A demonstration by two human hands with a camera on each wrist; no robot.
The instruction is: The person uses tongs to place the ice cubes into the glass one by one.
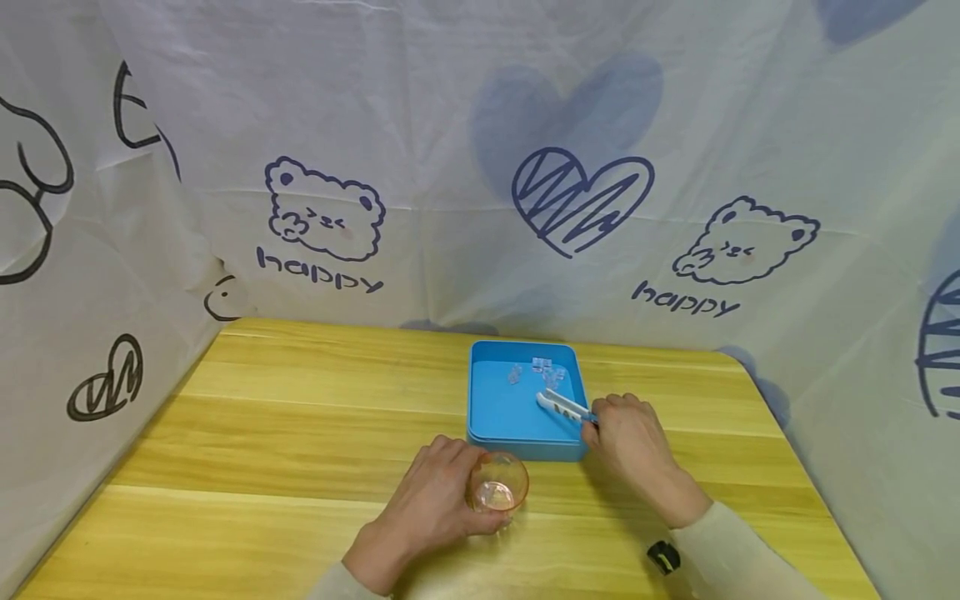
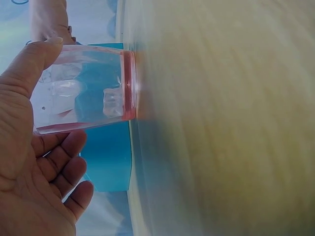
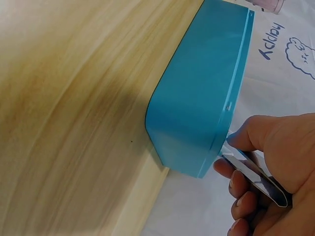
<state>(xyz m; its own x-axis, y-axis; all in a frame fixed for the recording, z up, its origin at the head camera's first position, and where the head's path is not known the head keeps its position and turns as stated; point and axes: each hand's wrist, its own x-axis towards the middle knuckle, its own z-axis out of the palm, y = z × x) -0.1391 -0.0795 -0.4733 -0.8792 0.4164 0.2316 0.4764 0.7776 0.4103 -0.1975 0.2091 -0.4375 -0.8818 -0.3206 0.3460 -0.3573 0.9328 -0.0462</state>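
Note:
My left hand [image 1: 438, 500] holds a clear, orange-tinted cup [image 1: 502, 483] upright on the table, thumb on one side and fingers on the other. In the left wrist view a clear cube [image 2: 112, 102] shows low inside the cup. With the right hand [image 1: 633, 442] I grip a pair of tongs [image 1: 561, 406], white at the tips with a metal handle [image 3: 256, 179]. Those tips reach over the near right part of a blue box [image 1: 498, 417]. Several clear cubes [image 1: 551, 375] lie in it, just beyond the tips. The box's side hides the tips in the right wrist view.
Box and cup stand on a yellow wood-grain table [image 1: 262, 433], the cup just in front of the box. White cloth [image 1: 442, 167] with drawn bears and hearts hangs behind and at both sides. A small black object [image 1: 663, 557] shows beside the right sleeve.

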